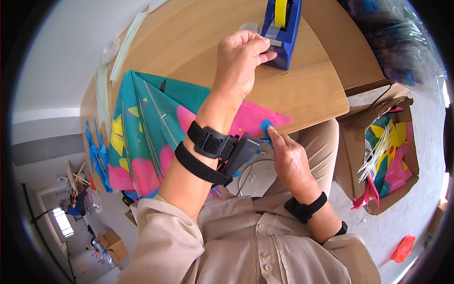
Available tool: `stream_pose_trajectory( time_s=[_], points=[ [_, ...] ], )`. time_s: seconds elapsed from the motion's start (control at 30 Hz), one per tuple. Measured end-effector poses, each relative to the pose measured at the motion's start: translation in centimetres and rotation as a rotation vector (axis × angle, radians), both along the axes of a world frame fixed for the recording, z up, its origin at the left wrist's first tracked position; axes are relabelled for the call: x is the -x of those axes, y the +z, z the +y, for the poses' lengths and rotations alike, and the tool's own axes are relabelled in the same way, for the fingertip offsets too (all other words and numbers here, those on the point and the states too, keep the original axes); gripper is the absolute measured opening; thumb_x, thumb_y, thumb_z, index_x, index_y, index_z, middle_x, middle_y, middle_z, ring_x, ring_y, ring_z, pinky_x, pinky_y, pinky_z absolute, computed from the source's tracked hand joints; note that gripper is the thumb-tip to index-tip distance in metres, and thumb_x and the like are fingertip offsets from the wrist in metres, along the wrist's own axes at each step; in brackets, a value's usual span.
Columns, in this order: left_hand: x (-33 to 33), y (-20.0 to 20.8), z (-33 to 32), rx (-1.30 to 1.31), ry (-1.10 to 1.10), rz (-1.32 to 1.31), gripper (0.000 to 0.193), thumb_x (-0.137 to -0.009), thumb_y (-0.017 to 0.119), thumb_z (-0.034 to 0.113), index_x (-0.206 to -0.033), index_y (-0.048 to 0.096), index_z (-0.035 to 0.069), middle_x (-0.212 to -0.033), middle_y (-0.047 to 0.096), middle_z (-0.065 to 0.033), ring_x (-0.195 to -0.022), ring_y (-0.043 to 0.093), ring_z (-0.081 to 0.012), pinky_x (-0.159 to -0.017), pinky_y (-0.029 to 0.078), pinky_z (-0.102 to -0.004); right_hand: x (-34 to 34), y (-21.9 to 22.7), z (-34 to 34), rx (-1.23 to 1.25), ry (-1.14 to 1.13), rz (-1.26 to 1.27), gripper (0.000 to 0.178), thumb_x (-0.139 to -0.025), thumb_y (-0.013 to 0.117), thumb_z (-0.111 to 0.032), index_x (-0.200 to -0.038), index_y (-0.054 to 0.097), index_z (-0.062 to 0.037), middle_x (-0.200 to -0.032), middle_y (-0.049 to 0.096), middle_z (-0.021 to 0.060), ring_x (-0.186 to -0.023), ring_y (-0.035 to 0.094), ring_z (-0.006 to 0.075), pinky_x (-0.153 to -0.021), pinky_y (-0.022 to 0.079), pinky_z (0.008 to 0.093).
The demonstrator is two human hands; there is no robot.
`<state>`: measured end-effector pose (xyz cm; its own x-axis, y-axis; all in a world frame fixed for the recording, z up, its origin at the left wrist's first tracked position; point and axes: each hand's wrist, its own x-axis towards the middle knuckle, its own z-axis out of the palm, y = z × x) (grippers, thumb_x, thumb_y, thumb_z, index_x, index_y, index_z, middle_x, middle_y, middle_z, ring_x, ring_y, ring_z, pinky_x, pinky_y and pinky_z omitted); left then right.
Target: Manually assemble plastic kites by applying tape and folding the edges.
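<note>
A blue tape dispenser (289,35) with a yellow-cored roll stands at the table's far edge. My left hand (240,59) reaches up to its cutting edge, thumb and forefinger pinched on the end of the clear tape (273,32). Lower and to the right, my right hand (292,158) is closed on a blue strip (266,127). The strip lies against the pink corner of a teal, pink and yellow kite (163,116), which is spread on the table with thin rods along it. My left forearm hides part of the kite.
The wooden table (312,78) ends in a rounded corner at the right. Bundles of thin pale rods (126,45) and blue strips (97,151) lie along its left side. An open cardboard box (347,163) with colourful kite sheets stands on the right, near a red bag (403,248) on the floor.
</note>
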<state>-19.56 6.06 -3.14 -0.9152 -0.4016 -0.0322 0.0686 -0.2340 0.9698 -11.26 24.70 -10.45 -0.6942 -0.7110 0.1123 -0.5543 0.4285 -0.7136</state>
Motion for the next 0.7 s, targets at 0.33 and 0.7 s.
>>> stream_pose_trajectory(
  time_s=[0.33,0.7],
  points=[
    [-0.6,-0.3,0.2,-0.103,0.038,-0.275,0.009,-0.083,0.061,0.007,-0.079,0.058,0.0,-0.076,0.059,-0.0083,-0.073,0.058,-0.0163,-0.063,0.049,-0.0323,0.1,0.3,-0.1,-0.012,-0.014,0.005,0.048,-0.072,0.054,0.004,-0.12,0.048,0.0044,-0.079,0.057,0.0155,-0.074,0.06,0.0319,-0.065,0.05,0.0385],
    [-0.5,-2.0,-0.2,-0.269,-0.023,-0.223,0.012,-0.086,0.059,0.006,-0.08,0.056,-0.003,-0.075,0.058,-0.0118,-0.067,0.058,-0.0203,-0.062,0.05,-0.0337,0.2,0.1,0.0,-0.013,-0.007,-0.004,0.048,-0.072,0.054,0.004,-0.119,0.049,0.0047,-0.078,0.057,0.0156,-0.074,0.06,0.0318,-0.064,0.05,0.0385]
  ],
)
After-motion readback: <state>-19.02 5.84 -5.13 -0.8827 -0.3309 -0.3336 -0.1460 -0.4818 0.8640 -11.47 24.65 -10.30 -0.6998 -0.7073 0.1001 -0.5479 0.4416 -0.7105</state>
